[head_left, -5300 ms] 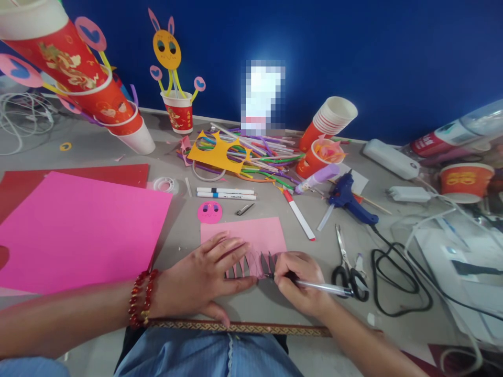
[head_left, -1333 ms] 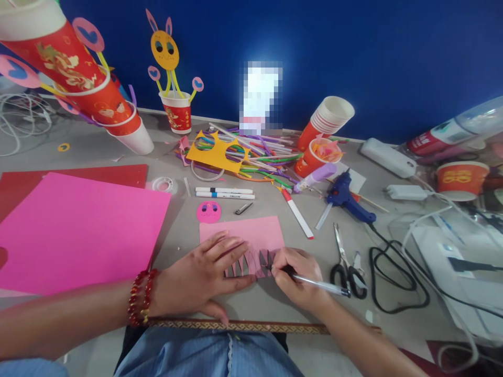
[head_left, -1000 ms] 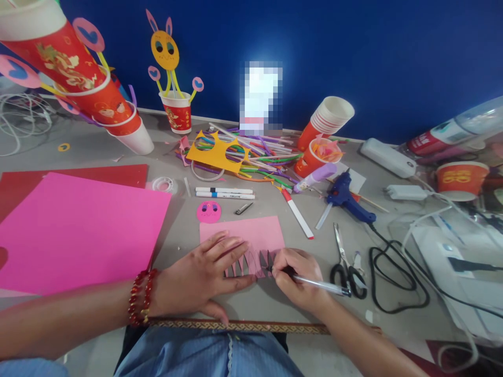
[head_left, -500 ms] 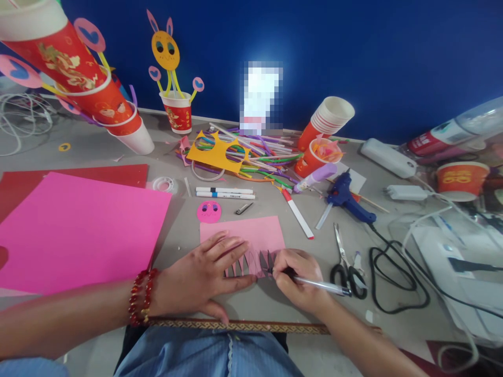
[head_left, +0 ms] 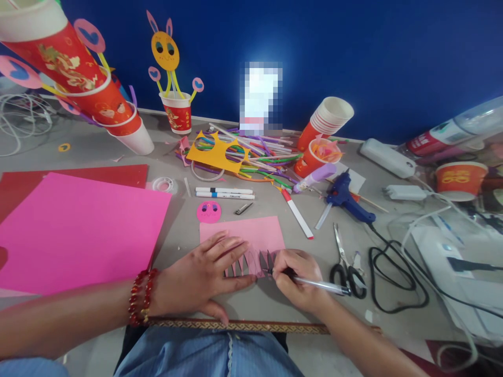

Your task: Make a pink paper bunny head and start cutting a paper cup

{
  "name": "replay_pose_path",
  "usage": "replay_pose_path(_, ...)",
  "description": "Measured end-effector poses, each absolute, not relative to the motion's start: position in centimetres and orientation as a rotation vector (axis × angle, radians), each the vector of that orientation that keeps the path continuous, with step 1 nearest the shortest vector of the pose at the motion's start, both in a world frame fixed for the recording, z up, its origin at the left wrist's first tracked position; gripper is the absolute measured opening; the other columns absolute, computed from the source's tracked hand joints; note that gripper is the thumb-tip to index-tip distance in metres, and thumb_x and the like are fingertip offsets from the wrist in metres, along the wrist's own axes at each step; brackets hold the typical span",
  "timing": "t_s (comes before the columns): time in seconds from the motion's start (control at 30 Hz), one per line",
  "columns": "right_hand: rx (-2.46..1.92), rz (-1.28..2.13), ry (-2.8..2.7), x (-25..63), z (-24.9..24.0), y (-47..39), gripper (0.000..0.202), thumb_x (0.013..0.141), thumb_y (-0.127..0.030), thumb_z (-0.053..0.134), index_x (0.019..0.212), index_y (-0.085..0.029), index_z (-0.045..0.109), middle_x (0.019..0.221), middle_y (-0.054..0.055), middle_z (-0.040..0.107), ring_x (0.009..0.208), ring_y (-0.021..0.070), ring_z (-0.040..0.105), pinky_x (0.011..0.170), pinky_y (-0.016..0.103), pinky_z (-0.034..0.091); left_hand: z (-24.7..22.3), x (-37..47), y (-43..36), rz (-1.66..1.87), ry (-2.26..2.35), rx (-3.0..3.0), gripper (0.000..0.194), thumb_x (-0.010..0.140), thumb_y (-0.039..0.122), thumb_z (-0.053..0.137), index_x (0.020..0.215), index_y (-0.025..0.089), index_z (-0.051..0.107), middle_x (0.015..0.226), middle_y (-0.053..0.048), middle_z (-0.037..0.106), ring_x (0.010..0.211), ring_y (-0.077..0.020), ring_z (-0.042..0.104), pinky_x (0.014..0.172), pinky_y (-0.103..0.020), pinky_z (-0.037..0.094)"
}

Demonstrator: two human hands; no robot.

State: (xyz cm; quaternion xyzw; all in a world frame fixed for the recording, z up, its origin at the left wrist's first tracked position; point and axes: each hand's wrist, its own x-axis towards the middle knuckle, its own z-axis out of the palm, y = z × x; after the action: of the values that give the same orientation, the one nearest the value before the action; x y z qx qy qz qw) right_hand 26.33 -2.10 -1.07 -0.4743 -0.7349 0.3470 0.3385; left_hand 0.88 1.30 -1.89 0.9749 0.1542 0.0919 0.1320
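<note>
A light pink sheet of paper (head_left: 243,228) lies before me with a row of dark pointed shapes drawn along its near edge. My left hand (head_left: 214,267) rests flat across the sheet's left part, fingers stretched out and partly covering the drawn shapes. At the sheet's right edge my right hand (head_left: 296,275) grips a pen (head_left: 324,286) with a clear barrel, its tip low on the drawn shapes. Just beyond the sheet is a small round pink paper face (head_left: 209,211), beside a nail clipper (head_left: 244,208).
Scissors (head_left: 346,262) and a blue glue gun (head_left: 348,196) with a black cord lie to the right. Bright pink paper (head_left: 86,230) covers the left. Behind are markers (head_left: 225,193), pipe cleaners (head_left: 271,152), stacked paper cups (head_left: 326,120) and a leaning cup tower (head_left: 78,68).
</note>
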Motion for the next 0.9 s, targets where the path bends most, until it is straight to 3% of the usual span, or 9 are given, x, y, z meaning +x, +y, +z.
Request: replay_pose_path(0.9,-1.202,0.89,-1.938,26.39,-1.08,-2.04,0.016,0.07,-0.011,0.046,0.059,-0.022,0.044,0.049,-0.006,0.046,0.044,0.0106,0.042,0.047,0.023,0.031,-1.75,0.85,1.32,0.197,0.44,2.829,0.081,0.077,0.073,0.054,0.144,0.032,0.038,0.15,-0.02,0.032,0.138,-0.0399,0.029,0.11,-0.061,0.024)
